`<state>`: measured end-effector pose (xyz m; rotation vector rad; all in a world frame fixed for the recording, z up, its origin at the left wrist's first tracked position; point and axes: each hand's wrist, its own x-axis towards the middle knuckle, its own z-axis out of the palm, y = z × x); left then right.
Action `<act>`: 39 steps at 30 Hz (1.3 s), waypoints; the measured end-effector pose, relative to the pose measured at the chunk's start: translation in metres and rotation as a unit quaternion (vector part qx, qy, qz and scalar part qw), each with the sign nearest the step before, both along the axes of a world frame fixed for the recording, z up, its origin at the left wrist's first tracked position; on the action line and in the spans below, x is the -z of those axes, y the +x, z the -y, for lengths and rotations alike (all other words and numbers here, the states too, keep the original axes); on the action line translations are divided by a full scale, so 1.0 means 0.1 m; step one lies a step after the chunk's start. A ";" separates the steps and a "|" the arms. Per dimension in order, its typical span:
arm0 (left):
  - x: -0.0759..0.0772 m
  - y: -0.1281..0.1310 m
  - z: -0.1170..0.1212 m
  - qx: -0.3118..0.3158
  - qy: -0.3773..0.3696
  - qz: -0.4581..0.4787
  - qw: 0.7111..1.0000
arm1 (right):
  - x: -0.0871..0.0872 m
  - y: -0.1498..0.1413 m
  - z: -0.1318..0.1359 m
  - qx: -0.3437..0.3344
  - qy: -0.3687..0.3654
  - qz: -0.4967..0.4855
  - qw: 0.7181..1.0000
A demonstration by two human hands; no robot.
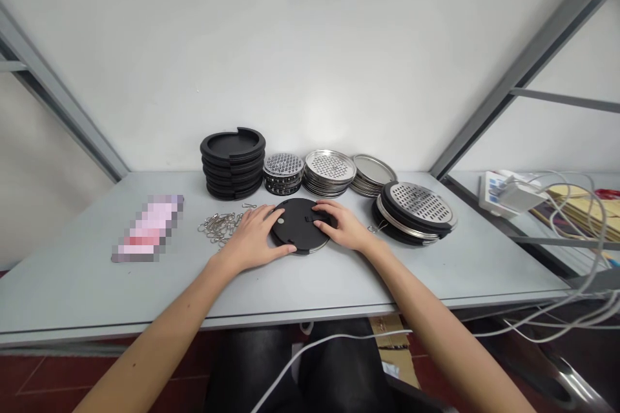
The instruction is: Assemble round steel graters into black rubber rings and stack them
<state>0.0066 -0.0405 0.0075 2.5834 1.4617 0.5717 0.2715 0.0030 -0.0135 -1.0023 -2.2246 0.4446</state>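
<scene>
A round black disc (298,222) with a metal rim beneath it lies flat on the grey table (310,277), just in front of me. My left hand (254,235) grips its left edge, fingers curled along the rim. My right hand (341,224) presses on its right side, fingers bent over the top near a small black tab. Both hands touch the disc and hold it down.
A stack of black round holders (233,162) stands behind, next to stacks of perforated metal discs (283,173) (329,171) and plain metal plates (372,174). Assembled discs (415,213) pile at the right. Small metal clips (219,226) lie at the left. White cables (571,206) cross the right.
</scene>
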 end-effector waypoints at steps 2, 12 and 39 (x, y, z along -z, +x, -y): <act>-0.01 0.00 -0.01 -0.012 0.003 0.008 1.000 | 0.00 0.00 0.00 0.001 0.000 -0.002 1.000; 0.06 -0.03 -0.09 -0.111 -0.025 0.103 0.988 | 0.01 0.01 -0.01 0.003 -0.001 0.001 1.000; 0.09 -0.20 -0.19 -0.196 0.066 0.007 0.978 | 0.05 -0.02 -0.02 0.020 -0.018 -0.015 1.000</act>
